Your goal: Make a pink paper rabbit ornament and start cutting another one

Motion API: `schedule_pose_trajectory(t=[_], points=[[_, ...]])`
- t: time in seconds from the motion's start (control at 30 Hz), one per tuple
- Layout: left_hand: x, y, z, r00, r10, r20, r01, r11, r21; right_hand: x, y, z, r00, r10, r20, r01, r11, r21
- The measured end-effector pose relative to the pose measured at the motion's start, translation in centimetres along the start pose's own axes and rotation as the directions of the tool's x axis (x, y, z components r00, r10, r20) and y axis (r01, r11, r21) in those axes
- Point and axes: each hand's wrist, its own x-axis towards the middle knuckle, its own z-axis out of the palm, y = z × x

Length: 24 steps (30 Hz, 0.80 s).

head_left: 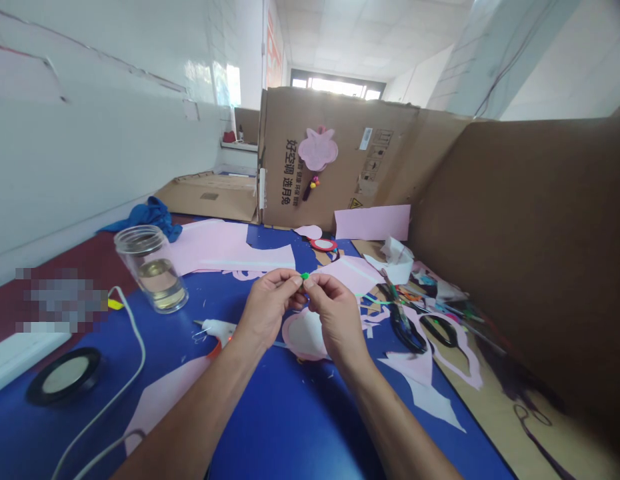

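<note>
Between the fingertips of both hands is a small green piece (pixel 305 276), perhaps a bead; its exact kind is too small to tell. My left hand (pixel 273 300) pinches it from one side, and my right hand (pixel 337 313) pinches it from the other. Below them on the blue table lies a cut-out with a white middle and a pink scalloped edge (pixel 306 333), partly covered by my right hand. Beside my left wrist rests a white glue gun (pixel 217 329) with an orange trigger, partly hidden by the forearm.
A glass jar of yellowish liquid (pixel 161 280) stands at left, near a roll of black tape (pixel 65 375) and a white cable (pixel 140 347). Black-handled scissors (pixel 404 320) and paper scraps lie at right. Cardboard walls (pixel 390 153) bear a pink hanging ornament (pixel 318 150).
</note>
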Motion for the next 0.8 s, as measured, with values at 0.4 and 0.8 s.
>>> schedule_pose_trajectory(t=[0.4,0.8], points=[[0.0,0.1,0.0,1.000,-0.013,0.003,0.013,1.000,-0.019,0.2,0.3,-0.3,1.000,0.002,0.021,-0.001,1.000,-0.023],[0.1,0.1,-0.5,0.995,-0.089,0.050,0.093,0.991,-0.100,0.4,1.4,-1.0,0.999,-0.020,0.045,0.024,0.996,-0.088]])
